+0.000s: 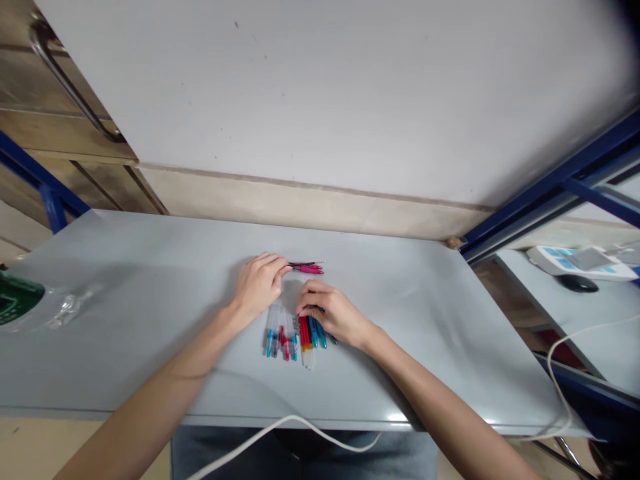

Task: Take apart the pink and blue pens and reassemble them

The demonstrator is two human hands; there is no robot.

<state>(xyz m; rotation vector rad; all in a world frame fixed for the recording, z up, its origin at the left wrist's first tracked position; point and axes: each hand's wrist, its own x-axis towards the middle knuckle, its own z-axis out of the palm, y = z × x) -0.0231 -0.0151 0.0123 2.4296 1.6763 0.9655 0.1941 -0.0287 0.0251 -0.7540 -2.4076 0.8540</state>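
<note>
My left hand (260, 283) is closed over the near ends of a small bunch of pen parts. Dark-pink pen barrels (311, 269) and thin black refills (303, 263) stick out to the right from its fingertips. My right hand (333, 310) has its fingers curled and pinched just above a row of red ink refills (303, 328); whatever lies between the fingertips is hidden. Beneath that hand, blue pen barrels (318, 333) are partly covered. Clear pen barrels with blue and red ends (280, 333) lie side by side to the left, next to small springs (296, 325).
A green object in clear plastic wrapping (25, 300) lies at the table's left edge. A white cable (290, 420) loops along the front edge of the grey table (150, 347). To the right, a second surface holds a white device (585, 260) and a black mouse (577, 283).
</note>
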